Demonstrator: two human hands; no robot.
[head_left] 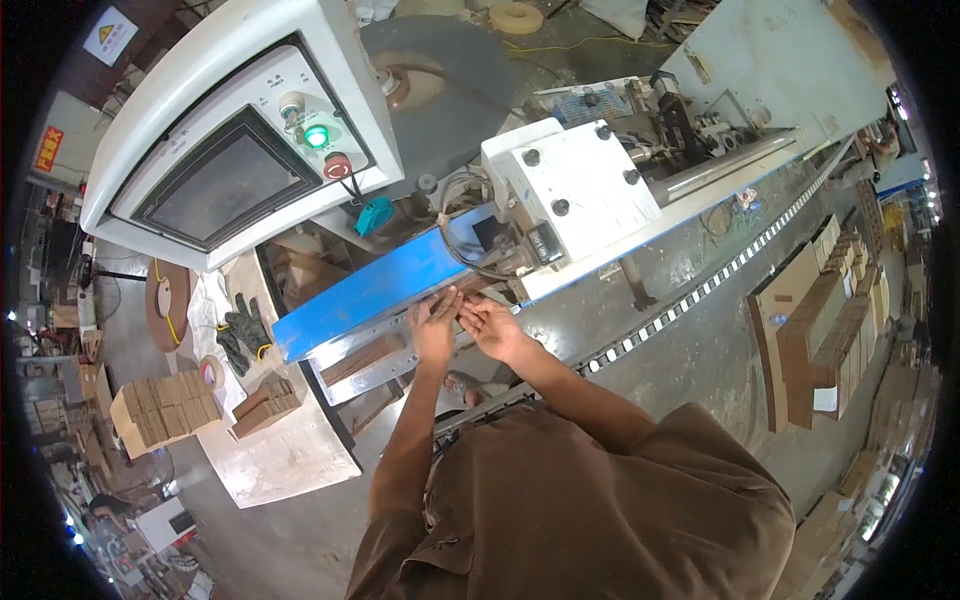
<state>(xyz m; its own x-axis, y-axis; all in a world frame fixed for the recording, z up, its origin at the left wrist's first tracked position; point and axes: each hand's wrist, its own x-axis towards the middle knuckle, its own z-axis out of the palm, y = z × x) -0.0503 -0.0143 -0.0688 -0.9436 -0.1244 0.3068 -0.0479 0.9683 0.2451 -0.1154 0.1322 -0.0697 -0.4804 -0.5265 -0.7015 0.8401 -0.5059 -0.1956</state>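
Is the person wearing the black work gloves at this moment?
No, both the left hand and right hand are bare; the black gloves lie on the side table.

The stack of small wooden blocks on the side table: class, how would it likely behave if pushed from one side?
The stack of small wooden blocks would probably slide apart rather than move whole, since the pieces look loosely piled. Each block looks stiff and light. Flat faces suggest no rolling.

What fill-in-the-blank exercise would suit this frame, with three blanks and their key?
1. Both hands, the left hand and the right hand, rest at the machine's long ___ guard.
2. The lit button on the control panel glows ___.
3. A pair of dark ___ lies on the side table at the person's left.

Missing words: blue; green; gloves
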